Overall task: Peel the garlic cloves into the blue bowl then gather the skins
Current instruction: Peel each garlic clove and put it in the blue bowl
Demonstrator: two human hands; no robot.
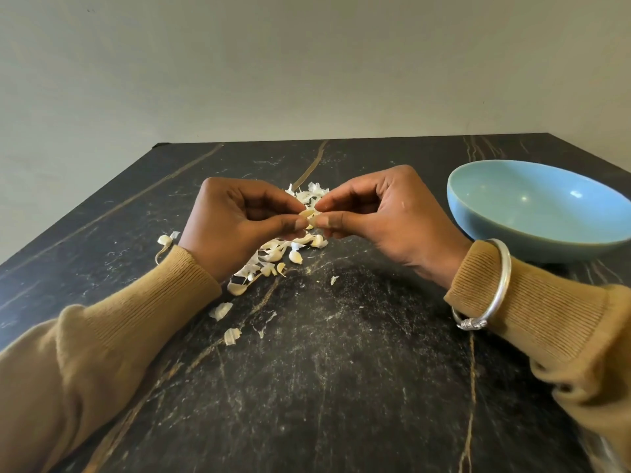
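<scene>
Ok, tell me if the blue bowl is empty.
Cannot tell fully: the blue bowl shows bare inner wall, but its near rim hides the bottom.

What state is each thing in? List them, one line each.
garlic clove, pinched between both hands
left hand, pinching the clove
right hand, pinching the clove
blue bowl, upright on the table, no cloves visible inside
skins, scattered loose on the table, ungathered
loose cloves, lying among the skins

Home kitchen: marble counter (341, 370), garlic skins (259, 264).
</scene>
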